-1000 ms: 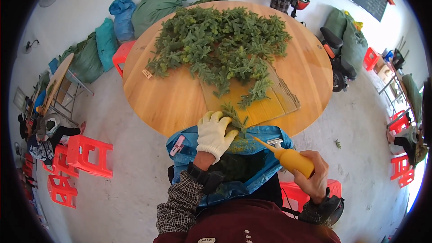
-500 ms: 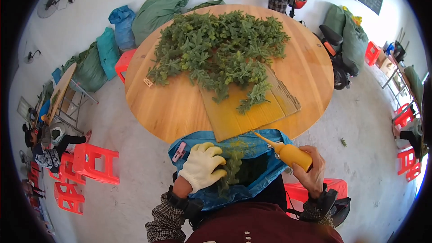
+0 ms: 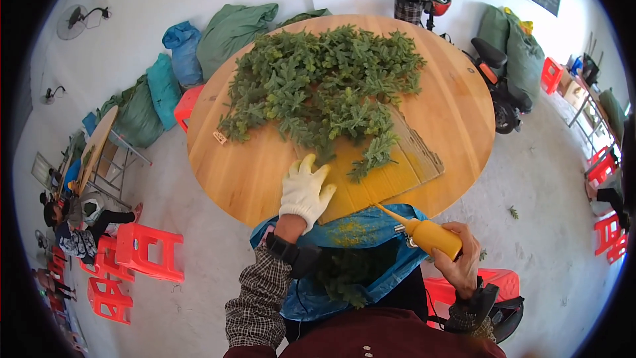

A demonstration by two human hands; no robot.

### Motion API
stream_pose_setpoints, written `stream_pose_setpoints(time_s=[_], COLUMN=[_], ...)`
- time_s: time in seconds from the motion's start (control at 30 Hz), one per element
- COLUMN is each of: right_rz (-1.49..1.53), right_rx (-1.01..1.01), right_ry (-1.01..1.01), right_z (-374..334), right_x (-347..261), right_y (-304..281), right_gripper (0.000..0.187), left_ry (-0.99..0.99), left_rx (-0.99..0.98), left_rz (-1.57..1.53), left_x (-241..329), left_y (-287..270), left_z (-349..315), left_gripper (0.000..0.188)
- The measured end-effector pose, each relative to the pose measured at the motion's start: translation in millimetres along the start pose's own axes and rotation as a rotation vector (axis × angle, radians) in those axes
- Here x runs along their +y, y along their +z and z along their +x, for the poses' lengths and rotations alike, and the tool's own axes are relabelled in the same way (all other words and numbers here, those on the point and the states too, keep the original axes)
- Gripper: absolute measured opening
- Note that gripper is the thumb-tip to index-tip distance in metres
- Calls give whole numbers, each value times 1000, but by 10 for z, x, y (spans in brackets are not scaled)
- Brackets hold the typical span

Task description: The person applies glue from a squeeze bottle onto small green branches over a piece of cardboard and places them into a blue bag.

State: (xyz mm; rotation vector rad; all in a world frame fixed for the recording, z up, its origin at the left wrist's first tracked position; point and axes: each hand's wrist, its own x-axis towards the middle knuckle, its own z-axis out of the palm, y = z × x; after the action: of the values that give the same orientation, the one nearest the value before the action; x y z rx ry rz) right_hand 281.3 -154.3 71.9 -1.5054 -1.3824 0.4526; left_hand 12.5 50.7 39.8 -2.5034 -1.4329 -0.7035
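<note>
My left hand [image 3: 306, 191], in a white glove with yellowed fingertips, reaches over the near left edge of a yellow-stained cardboard sheet [image 3: 358, 189]. Its fingers are spread, and nothing shows in them. Just beyond the fingertips lies a big pile of artificial green fir sprigs [image 3: 324, 79], partly on the cardboard. Bare fingers of my right hand [image 3: 466, 260] wrap round a yellow squeeze bottle [image 3: 434, 237], its long thin nozzle tilted up and leftward. Between my arms, a blue bag [image 3: 391, 278] lies open in my lap, yellow specks on its far flap and green sprigs [image 3: 341, 272] inside.
The round wooden table [image 3: 457, 132] stands before me. A small wooden piece [image 3: 220, 137] lies at its left. Red stools [image 3: 149, 248] stand at left and another [image 3: 500, 282] by my right side. Stuffed bags [image 3: 232, 36] and an electric scooter [image 3: 503, 86] line the wall. People sit far left.
My left hand has moved forward from the bag to the cardboard and no longer holds the green sprig, which is now down in the bag. The bottle remains in my right hand.
</note>
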Motion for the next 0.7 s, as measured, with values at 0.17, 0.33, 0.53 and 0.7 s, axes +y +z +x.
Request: stream_pose_setpoints(time_s=[0.17, 0.33, 0.53, 0.7], right_rz=[-2, 50, 2, 6], right_rx=[-46, -8, -23, -63], right_ry=[6, -39, -164, -145], right_z=[81, 141, 234, 239], right_x=[48, 102, 38, 46], right_y=[77, 213, 504, 628], right_gripper=[43, 45, 45, 46], left_ry=[30, -15, -157, -129], left_rx=[-105, -27, 15, 58], left_rz=[-20, -65, -174, -210], left_x=[-119, 161, 564, 613], left_y=[150, -76, -276, -252], left_z=[9, -357, -603, -682], left_gripper=[34, 32, 26, 35])
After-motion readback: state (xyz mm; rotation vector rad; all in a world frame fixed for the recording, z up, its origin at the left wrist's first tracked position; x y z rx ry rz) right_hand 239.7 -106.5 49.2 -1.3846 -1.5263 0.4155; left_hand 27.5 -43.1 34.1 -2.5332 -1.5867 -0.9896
